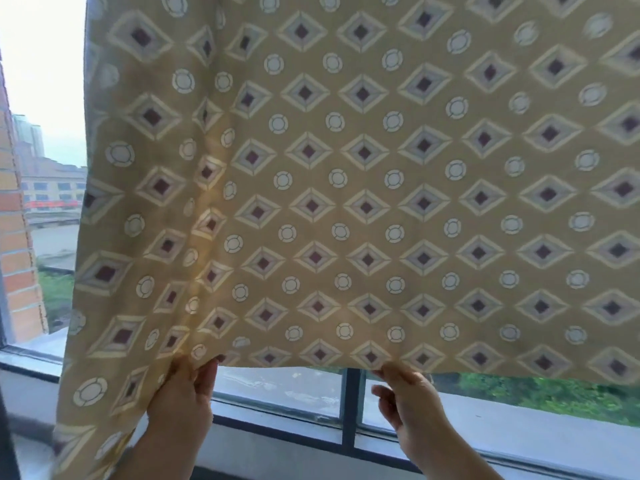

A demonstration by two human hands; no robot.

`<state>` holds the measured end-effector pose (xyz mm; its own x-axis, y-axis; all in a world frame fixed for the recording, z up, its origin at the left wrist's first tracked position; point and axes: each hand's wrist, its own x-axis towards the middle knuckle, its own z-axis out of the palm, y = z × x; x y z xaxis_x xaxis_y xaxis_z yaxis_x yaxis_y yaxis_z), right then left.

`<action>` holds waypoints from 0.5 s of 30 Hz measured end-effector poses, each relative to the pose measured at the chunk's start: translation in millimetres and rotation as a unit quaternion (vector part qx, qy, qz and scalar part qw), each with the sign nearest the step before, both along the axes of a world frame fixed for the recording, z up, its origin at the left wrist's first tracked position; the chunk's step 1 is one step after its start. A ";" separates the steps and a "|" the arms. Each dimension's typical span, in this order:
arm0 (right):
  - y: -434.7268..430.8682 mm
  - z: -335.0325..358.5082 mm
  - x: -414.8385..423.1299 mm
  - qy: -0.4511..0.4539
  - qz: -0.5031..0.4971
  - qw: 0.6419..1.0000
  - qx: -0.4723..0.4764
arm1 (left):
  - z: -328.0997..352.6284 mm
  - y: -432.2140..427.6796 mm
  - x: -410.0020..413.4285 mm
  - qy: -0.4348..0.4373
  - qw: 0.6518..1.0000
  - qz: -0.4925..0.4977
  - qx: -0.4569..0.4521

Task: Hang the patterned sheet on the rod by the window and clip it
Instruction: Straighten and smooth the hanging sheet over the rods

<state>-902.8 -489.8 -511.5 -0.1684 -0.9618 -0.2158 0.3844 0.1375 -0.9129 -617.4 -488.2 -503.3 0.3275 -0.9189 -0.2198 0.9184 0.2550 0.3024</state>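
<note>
I see patterned sheet [363,174] filling most of frame, hanging down before window frame [351,407], top edge out of view, bottom hem running left-right along lower frame. Left hand [183,400] pinches hem at lower left; right hand [408,400] pinches hem lower centre. Brick wall [17,258] at left edge.

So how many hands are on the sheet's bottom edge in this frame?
2. The left hand pinches the patterned sheet's lower hem near a vertical fold; the right hand pinches the same hem further right. No clips or rod are in view.
</note>
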 end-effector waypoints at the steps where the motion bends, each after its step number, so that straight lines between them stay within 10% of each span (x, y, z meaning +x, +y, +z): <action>1: 6.0 1.1 -0.2 0.014 0.048 0.999 0.015 | 2.4 5.0 3.0 0.047 0.998 -0.024 -0.017; 4: 22.4 -5.5 -26.4 0.033 0.135 0.989 0.048 | -9.6 2.3 -17.7 0.001 0.993 -0.030 0.117; 8: 35.6 4.2 -103.4 -0.061 0.005 0.998 0.028 | -2.2 -8.0 -101.4 -0.157 0.925 -0.294 0.183; 15: 63.4 62.0 -216.7 -0.288 -0.055 0.941 -0.169 | 17.1 -19.0 -239.3 -0.176 0.901 -0.395 -0.030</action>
